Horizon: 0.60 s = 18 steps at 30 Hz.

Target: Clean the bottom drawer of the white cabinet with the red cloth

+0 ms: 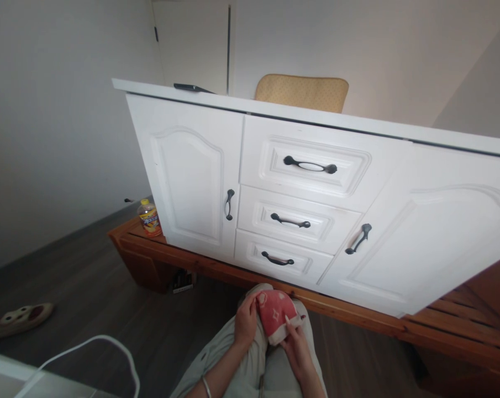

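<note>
Dark wood floor [88,287] beneath white cabinet [299,199]; both hands [270,331] hold red cloth [275,320].

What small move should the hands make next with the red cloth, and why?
Probably the right hand should pull its edge of the red cloth outward to flatten it. The cloth sits bunched on the lap, held on both sides: the left hand grips the top corner, and the right hand's fingers pinch the pale lower edge. Both hands already hold it, so no new grip seems needed.
</note>
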Motion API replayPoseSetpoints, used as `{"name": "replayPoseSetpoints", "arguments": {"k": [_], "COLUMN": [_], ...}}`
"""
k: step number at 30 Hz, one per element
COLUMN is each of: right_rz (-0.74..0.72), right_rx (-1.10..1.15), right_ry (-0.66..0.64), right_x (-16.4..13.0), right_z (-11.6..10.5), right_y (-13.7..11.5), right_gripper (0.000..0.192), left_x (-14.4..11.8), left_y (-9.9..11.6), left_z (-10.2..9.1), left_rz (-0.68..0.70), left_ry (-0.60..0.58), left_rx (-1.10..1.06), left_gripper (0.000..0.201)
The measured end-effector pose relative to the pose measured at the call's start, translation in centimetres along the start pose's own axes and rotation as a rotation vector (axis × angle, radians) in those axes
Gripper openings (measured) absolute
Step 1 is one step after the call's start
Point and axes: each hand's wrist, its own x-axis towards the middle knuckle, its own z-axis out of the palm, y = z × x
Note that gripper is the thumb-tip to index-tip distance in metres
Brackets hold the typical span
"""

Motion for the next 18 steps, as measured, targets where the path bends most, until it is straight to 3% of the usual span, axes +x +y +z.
{"name": "replayPoseSetpoints", "arguments": {"k": [5, 7, 15, 18], "right_rz": [-0.031, -0.081, -0.203, -0.148], "right_rx": [-0.091, -0.122, -0.241, -0.173], "right_ry": [0.076, 0.133, 0.055, 0.033], "right_x": [-0.9, -1.2, -0.3, -0.1], "right_z": [0.4, 0.4, 0.4, 0.6], "right_y": [2.2, 3.1, 5.4, 5.3], "right_gripper": [0.106, 0.121, 0.124, 0.123], "left_x": [0.6, 0.8, 0.9, 0.9], "left_y": [-0.8, -1.2, -1.9, -2.0], "left_z": [-0.1, -0.2, -0.4, -0.4], "left_rz": [-0.126, -0.147, -0.146, -0.170], "left_ry": [0.229, 0.266, 0.167, 0.106], "left_rx": [-0.103, -0.120, -0.163, -0.231], "left_gripper": [0.044, 0.044, 0.047, 0.056]}}
